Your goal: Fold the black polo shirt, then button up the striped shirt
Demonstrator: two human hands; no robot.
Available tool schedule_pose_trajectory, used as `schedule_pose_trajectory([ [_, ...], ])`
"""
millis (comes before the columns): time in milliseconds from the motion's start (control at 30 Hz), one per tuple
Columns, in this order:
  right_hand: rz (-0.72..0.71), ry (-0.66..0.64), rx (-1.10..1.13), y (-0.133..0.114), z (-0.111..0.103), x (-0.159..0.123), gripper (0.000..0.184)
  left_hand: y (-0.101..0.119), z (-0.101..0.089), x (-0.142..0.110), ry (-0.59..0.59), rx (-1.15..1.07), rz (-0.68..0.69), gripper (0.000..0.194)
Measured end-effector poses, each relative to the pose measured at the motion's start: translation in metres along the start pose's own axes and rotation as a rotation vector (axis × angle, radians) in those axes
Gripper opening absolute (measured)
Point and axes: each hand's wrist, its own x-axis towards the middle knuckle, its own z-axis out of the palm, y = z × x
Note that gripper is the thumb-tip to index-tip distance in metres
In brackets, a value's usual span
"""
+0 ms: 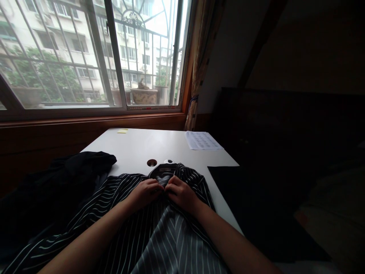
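Observation:
A black shirt with white stripes (125,224) lies spread across the white table, its collar towards the window. Just below the collar, my left hand (147,192) is closed on the shirt's front edge, fingers pinched together. My right hand (181,193) pinches the opposite front edge, and the fingertips of both hands nearly meet. Whether a button sits between them is hidden by the fingers. Below the hands the front falls apart, showing the greyer inner side of the cloth.
Dark crumpled clothing (71,175) lies at the left of the white table (148,142). Printed sheets (203,140) and a yellow note (122,131) rest towards the back. A round cable hole (152,163) is beyond the collar. Dark cloth (256,205) covers the right side.

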Motion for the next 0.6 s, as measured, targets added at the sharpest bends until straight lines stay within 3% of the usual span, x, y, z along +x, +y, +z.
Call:
schedule_pose_trajectory([
  [267, -0.004, -0.014, -0.007, 0.0012, 0.0012, -0.0005, 0.017, 0.0018, -0.0009, -0.0007, 0.038, 0.019, 0.071, 0.012],
  [600, -0.014, 0.0, -0.026, -0.0032, -0.0018, 0.0014, 0.012, 0.008, -0.0042, -0.0013, 0.022, 0.217, 0.173, 0.016],
])
